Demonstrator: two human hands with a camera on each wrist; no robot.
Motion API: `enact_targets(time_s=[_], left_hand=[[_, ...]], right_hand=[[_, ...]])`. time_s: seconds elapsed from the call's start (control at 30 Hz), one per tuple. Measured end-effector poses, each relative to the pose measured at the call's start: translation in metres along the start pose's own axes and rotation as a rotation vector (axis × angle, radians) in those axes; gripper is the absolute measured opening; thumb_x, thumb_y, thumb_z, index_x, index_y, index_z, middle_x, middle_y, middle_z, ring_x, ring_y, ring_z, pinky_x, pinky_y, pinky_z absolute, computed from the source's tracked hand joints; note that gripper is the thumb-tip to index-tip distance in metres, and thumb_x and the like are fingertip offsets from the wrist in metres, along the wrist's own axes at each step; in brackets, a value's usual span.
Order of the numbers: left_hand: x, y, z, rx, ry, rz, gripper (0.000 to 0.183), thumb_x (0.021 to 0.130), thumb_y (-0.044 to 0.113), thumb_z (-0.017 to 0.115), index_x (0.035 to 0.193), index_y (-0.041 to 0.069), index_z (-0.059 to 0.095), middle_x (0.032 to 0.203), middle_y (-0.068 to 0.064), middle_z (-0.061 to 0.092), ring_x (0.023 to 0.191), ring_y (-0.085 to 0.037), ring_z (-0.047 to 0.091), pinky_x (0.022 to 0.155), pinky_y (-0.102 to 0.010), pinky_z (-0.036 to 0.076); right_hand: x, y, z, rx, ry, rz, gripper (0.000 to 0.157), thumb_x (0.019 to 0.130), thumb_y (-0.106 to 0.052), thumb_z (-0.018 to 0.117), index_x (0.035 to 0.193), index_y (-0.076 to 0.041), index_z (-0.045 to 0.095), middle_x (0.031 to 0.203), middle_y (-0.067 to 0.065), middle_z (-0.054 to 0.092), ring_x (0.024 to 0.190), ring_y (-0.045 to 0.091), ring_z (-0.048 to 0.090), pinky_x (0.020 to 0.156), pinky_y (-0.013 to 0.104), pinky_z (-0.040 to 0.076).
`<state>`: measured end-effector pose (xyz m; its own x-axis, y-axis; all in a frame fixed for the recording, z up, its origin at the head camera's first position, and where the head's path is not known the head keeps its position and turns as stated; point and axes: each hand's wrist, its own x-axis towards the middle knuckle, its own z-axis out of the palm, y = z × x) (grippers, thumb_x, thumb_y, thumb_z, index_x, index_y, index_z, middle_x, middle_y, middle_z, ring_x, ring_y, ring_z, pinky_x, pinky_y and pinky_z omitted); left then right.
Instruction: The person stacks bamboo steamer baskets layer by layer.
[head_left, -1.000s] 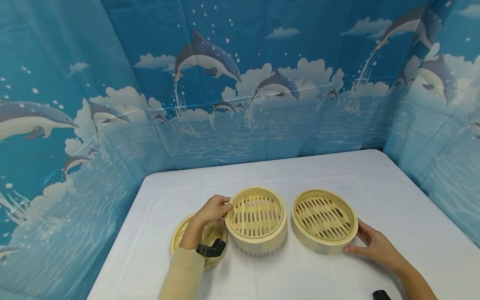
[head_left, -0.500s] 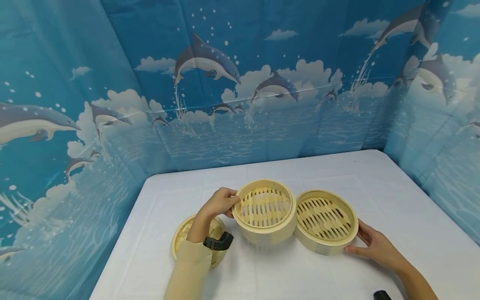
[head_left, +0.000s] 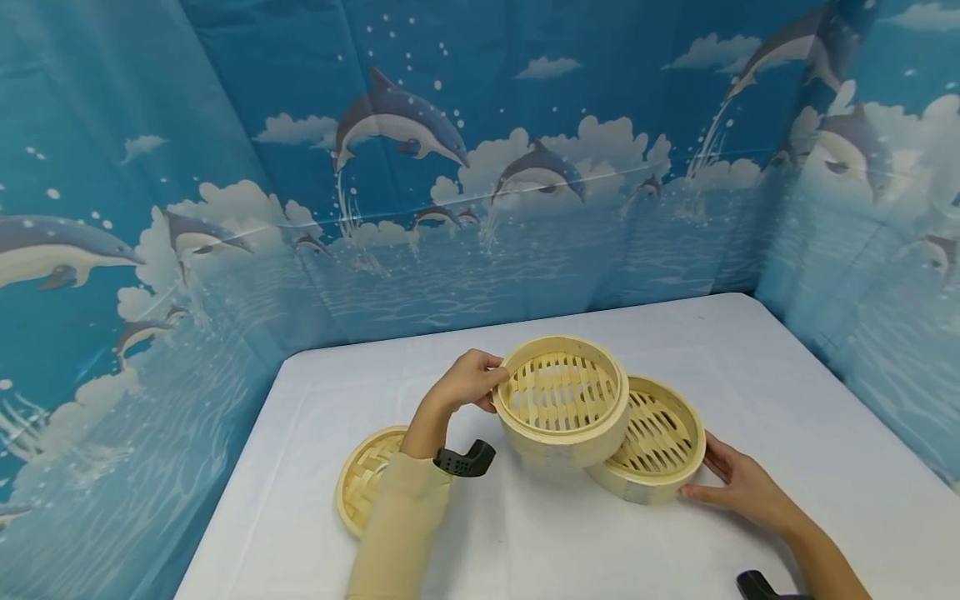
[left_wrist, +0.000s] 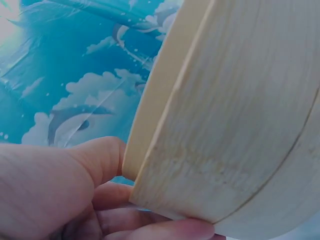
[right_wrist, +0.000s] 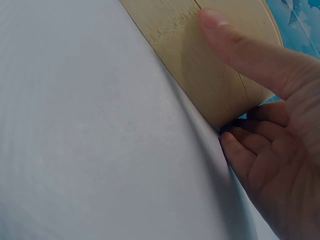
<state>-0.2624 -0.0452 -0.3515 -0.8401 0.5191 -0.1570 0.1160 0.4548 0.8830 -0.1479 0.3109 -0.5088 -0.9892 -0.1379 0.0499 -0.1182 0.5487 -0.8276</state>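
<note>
- While the left hand [head_left: 467,382] pinches the left rim of the upper basket [head_left: 573,452], its other fingers lie against the outer wall.
- The upper basket covers the left part of the lower basket [head_left: 660,442] in the head view; whether the two touch, I cannot tell.
- The lower basket rests on the white surface [head_left: 540,542], the right hand [head_left: 741,493] holding its right side between thumb and fingers.
- Near left, a woven lid [head_left: 362,482] lies partly hidden by the left sleeve [head_left: 401,533].
</note>
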Motion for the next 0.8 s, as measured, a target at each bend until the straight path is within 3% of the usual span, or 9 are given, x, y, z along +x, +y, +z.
enact_targets(time_s=[0.13,0.33,0.53,0.8], left_hand=[[0.005,0.011,0.008,0.001,-0.020,0.002,0.029,0.084,0.007,0.042,0.107,-0.005,0.056,0.073,-0.019,0.061,0.052,-0.021,0.059,0.051,-0.035,0.049],[0.029,0.004,0.021,0.016,0.008,-0.028,0.028,0.084,0.010,0.044,0.106,-0.001,0.057,0.066,-0.011,0.061,0.047,-0.020,0.057,0.047,-0.032,0.049],[0.037,0.009,0.039,0.034,0.036,-0.036,0.028,0.085,0.012,0.044,0.106,-0.002,0.057,0.065,-0.009,0.060,0.047,-0.019,0.057,0.045,-0.029,0.049],[0.045,0.018,0.063,0.081,0.051,-0.031,0.027,0.085,0.012,0.044,0.103,-0.002,0.059,0.056,-0.011,0.056,0.043,-0.019,0.055,0.043,-0.027,0.048]], right_hand=[[-0.001,0.001,0.001,0.012,0.003,-0.017,0.096,0.065,-0.029,0.071,0.133,0.003,0.012,0.133,0.023,0.018,0.116,0.037,0.024,0.081,0.002,0.024],[0.000,0.000,0.000,0.006,0.007,-0.031,0.095,0.065,-0.029,0.071,0.133,0.003,0.013,0.133,0.023,0.019,0.116,0.037,0.025,0.081,0.002,0.024],[0.002,0.003,0.000,0.020,0.007,-0.077,0.095,0.065,-0.028,0.072,0.134,0.001,0.013,0.134,0.021,0.018,0.116,0.036,0.024,0.083,0.003,0.024],[-0.001,0.004,-0.001,0.002,0.019,-0.068,0.095,0.064,-0.030,0.072,0.134,0.000,0.015,0.134,0.019,0.020,0.117,0.035,0.025,0.082,0.002,0.023]])
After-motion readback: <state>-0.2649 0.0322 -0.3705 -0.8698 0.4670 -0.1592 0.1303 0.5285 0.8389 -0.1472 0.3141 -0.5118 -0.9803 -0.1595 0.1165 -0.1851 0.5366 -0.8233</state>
